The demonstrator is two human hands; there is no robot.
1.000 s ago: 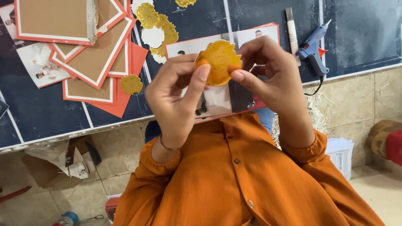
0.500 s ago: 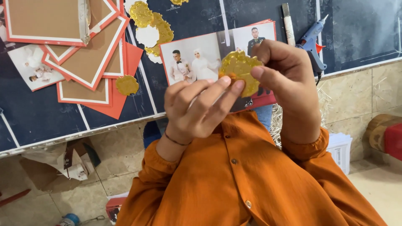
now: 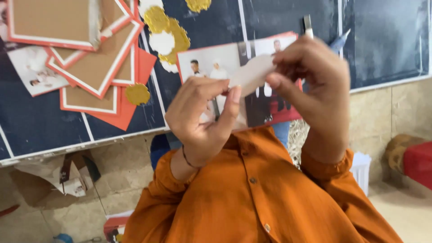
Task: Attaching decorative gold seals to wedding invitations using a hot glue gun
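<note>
your left hand (image 3: 204, 114) and right hand (image 3: 310, 85) meet at centre of frame, both fingers pinched on pale round paper piece (image 3: 252, 74), white side facing you. piece held in air above printed photos (image 3: 216, 67) on dark board (image 3: 382, 40). gold scalloped discs (image 3: 168, 33) top centre, one gold disc (image 3: 137, 93) left of centre. orange-edged card frames (image 3: 90, 67) stacked upper left.

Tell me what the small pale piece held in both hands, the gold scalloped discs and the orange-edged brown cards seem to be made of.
Small pale piece, pinched between left hand and right hand: likely thin paper or card, matt white, edge slightly curved.
Gold scalloped discs: apparently glitter paper, grainy sparkle, cut wavy rim.
Orange-edged brown cards: probably kraft card layered on white and orange paper, flat and matt.
</note>
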